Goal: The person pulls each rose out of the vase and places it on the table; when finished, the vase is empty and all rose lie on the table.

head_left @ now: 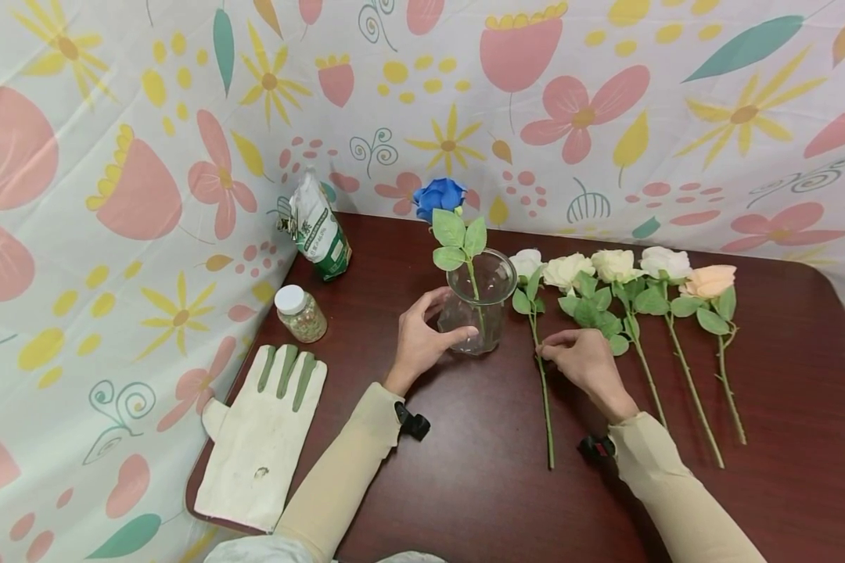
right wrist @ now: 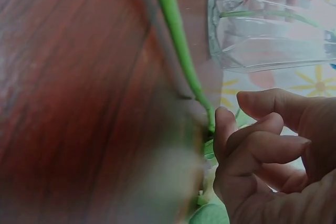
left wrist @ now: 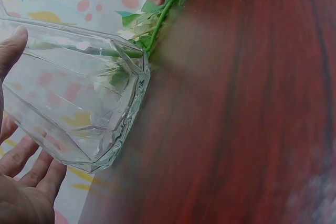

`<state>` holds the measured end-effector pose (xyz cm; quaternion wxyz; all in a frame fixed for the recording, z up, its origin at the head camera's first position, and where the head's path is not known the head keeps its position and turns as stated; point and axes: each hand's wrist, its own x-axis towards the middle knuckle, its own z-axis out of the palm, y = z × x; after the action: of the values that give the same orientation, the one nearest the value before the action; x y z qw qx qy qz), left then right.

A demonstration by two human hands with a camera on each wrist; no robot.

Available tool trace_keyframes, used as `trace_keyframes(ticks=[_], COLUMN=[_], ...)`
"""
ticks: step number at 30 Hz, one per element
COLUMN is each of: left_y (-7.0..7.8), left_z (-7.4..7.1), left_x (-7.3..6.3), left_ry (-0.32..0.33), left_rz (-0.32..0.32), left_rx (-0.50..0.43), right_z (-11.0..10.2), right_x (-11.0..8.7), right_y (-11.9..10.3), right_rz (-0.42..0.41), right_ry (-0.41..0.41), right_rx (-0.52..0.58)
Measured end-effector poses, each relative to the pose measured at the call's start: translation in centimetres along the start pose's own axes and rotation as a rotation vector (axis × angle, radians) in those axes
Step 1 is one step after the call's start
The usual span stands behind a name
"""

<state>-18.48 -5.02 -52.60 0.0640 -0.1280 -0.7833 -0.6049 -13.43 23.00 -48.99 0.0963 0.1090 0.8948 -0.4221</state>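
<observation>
A clear glass vase [head_left: 489,313] stands upright on the table with one blue rose [head_left: 440,199] in it. My left hand [head_left: 424,332] holds the vase from its left side, thumb in front and fingers round the back. Right of the vase lies a white rose [head_left: 526,262] with a long green stem [head_left: 545,407]. At that stem, the bent fingertips of my right hand [head_left: 584,363] are close to or touching it. A gap shows between thumb and forefinger in the right wrist view, where the stem [right wrist: 178,38] passes beside the fingertips.
Right of my right hand lie cream roses [head_left: 566,270], another white rose [head_left: 665,262] and a peach rose [head_left: 710,280]. On the left are a white-lidded jar [head_left: 301,314], a green-and-white bag [head_left: 320,231] and white gloves [head_left: 260,446]. Patterned cloth [head_left: 394,102] hangs behind the table [head_left: 479,485].
</observation>
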Motion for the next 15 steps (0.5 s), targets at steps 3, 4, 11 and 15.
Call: trace_keyframes(ticks=[3, 4, 11, 15], left_y=[0.0, 0.0, -0.1, -0.2], left_z=[0.0, 0.0, 0.0, 0.1], left_x=[0.0, 0.0, 0.0, 0.0], left_ry=[0.004, 0.003, 0.002, 0.003], left_rz=[0.003, 0.004, -0.002, -0.002], left_rx=[-0.003, -0.003, -0.006, -0.009], right_z=[-0.1, -0.1, -0.7, -1.2], right_x=[-0.2, -0.3, -1.3, -2.0], right_y=[-0.4, -0.5, -2.1, -3.4], right_rz=[-0.013, -0.017, -0.044, -0.057], right_ry=[-0.007, -0.006, 0.047, 0.095], right_rx=[0.014, 0.016, 0.009, 0.029])
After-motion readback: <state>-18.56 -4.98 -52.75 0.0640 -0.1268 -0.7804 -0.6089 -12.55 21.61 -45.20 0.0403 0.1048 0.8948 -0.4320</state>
